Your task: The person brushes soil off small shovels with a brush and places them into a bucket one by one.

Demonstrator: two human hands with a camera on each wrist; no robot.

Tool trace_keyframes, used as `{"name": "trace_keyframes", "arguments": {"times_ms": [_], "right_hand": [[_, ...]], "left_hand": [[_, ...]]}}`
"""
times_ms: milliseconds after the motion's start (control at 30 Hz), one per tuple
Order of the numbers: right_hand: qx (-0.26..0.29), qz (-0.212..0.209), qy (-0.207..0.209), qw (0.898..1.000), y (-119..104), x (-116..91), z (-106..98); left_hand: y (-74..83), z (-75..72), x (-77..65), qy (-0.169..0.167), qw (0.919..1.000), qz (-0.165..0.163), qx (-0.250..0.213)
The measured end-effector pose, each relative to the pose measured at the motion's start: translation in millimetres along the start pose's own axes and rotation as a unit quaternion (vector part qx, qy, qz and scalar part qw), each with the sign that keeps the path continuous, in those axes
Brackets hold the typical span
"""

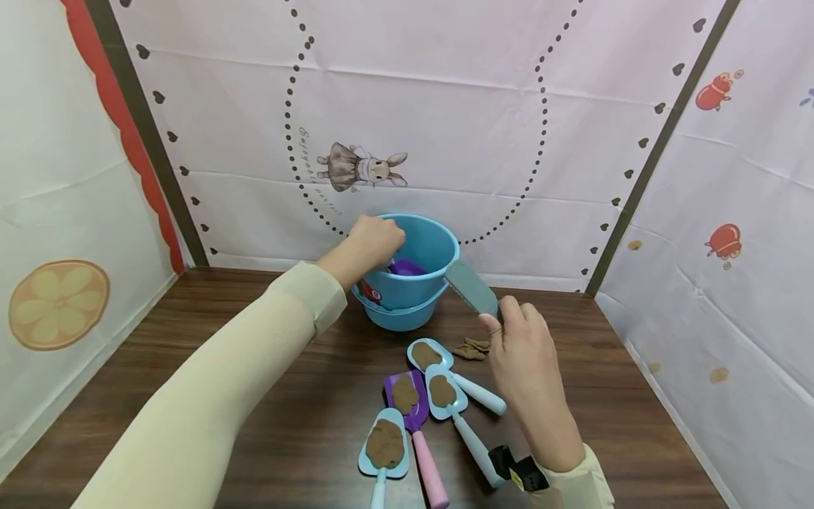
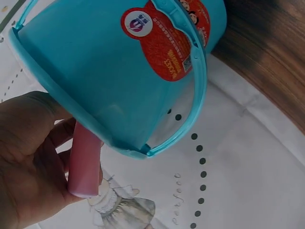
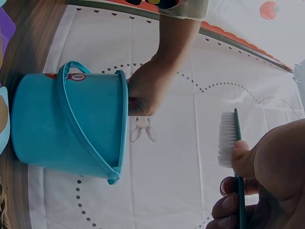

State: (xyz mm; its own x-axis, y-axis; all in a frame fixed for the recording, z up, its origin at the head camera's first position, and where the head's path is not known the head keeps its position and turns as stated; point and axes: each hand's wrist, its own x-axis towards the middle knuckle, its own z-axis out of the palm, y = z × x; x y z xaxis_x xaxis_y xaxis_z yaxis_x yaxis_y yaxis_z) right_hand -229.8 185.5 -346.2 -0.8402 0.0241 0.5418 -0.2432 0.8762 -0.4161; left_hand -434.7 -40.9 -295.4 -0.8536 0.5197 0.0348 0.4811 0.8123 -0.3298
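My left hand [image 1: 372, 244] reaches over the left rim of a light blue bucket [image 1: 416, 288]. It grips the pink handle [image 2: 86, 162] of a toy shovel whose purple blade [image 1: 407, 267] shows inside the bucket. In the left wrist view, the bucket's wall hides the rest of that shovel. My right hand [image 1: 524, 353] holds a teal brush [image 1: 470, 286] to the right of the bucket, its head overlapping the rim in the head view. The brush's white bristles [image 3: 228, 138] show in the right wrist view, with the thumb pressed along its back.
In front of the bucket lie several light blue shovels [image 1: 384, 470] and a purple shovel [image 1: 417, 406] with a pink handle, brown clay-like stuff on their blades. Another brown lump [image 1: 472, 349] lies beside them on the wooden table [image 1: 299, 424]. Printed cloth walls [image 1: 420, 127] enclose the table.
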Motion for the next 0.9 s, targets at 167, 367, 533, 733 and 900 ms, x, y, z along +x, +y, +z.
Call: {"name": "trace_keyframes", "arguments": {"times_ms": [167,367,533,733,900], "right_hand": [[0.002,-0.003,0.005,1.0,-1,-2,1],[0.003,-0.003,0.004,1.0,-2,-2,1],[0.002,-0.004,0.005,1.0,-1,-2,2],[0.0,-0.011,0.008,1.0,1,-1,2],[-0.003,-0.015,0.012,1.0,2,0,-1]], "left_hand": [[-5.2,7.0,-0.6,0.011,0.9992,0.009,-0.037],[-7.2,9.4,-4.2,0.026,0.9984,0.01,-0.048],[-9.0,11.2,-5.3,0.032,0.9981,0.001,-0.052],[-11.1,11.0,-13.1,0.048,0.9967,-0.015,-0.064],[-3.5,7.3,-41.3,0.106,0.9922,-0.033,-0.057]]}}
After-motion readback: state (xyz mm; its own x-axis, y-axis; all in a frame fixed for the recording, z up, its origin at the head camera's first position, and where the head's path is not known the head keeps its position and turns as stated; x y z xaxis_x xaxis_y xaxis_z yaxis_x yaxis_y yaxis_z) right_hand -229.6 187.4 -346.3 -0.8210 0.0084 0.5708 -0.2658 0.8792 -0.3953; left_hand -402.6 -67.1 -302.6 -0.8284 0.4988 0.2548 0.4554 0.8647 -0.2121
